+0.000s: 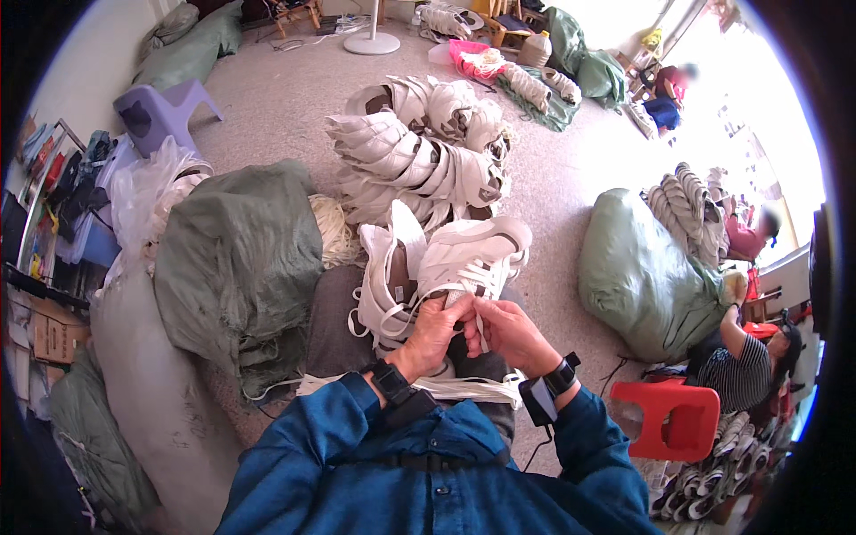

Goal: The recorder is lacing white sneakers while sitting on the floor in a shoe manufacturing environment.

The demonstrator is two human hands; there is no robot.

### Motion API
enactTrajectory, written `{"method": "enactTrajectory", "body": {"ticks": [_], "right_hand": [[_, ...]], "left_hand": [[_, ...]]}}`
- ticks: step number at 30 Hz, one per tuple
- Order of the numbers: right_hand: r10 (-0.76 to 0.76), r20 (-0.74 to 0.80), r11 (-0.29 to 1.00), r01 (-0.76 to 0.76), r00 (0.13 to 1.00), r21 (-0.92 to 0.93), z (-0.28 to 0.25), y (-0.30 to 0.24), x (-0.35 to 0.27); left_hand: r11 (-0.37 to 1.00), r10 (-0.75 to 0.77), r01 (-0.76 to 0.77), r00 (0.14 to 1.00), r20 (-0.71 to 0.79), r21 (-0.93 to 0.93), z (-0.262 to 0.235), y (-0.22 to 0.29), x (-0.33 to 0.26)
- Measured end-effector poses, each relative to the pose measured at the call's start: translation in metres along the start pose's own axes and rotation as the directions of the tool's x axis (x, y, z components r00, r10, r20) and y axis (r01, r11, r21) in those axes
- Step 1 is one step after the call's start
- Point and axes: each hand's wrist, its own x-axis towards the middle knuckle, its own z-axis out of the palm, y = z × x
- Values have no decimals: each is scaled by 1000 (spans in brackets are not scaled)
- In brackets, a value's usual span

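Note:
On my lap lies a white sneaker [508,234] with its toe pointing away, its white shoelace [482,275] running loosely through the eyelets. My left hand [432,332] grips the near end of this sneaker around its tongue, thumb on top. Close beside it, the fingers of my right hand [510,332] are pinched together on the lace. A second white sneaker [379,267] rests just to the left, brown inside, with loops of lace hanging from it. Across my lap, below the hands, lies a bundle of white laces [473,390].
Stacked white sneakers [419,160] stand ahead. A green sack [241,259] and pale laces [334,232] are at left, near a purple stool [165,114]. To the right are a green sack [637,276], a red stool [669,419] and seated people, one in a striped shirt [736,370].

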Motion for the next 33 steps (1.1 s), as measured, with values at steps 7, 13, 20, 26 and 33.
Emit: {"method": "enactTrajectory", "body": {"ticks": [7, 13, 20, 26, 33], "right_hand": [[-391, 35, 853, 376, 920, -362, 19, -47, -15], [-570, 401, 665, 689, 718, -288, 108, -117, -64], [-527, 169, 564, 492, 833, -663, 22, -48, 12], [-411, 42, 604, 307, 911, -735, -12, -23, 15], [-533, 40, 462, 331, 845, -823, -14, -17, 15]], "left_hand": [[997, 76, -72, 983, -166, 27, 20, 2, -2], [972, 214, -231, 946, -245, -40, 28, -3, 3], [999, 41, -33, 971, -236, 37, 8, -12, 9], [985, 173, -175, 979, -107, -5, -4, -18, 13], [990, 136, -132, 987, -89, 48, 4, -9, 6]]}}
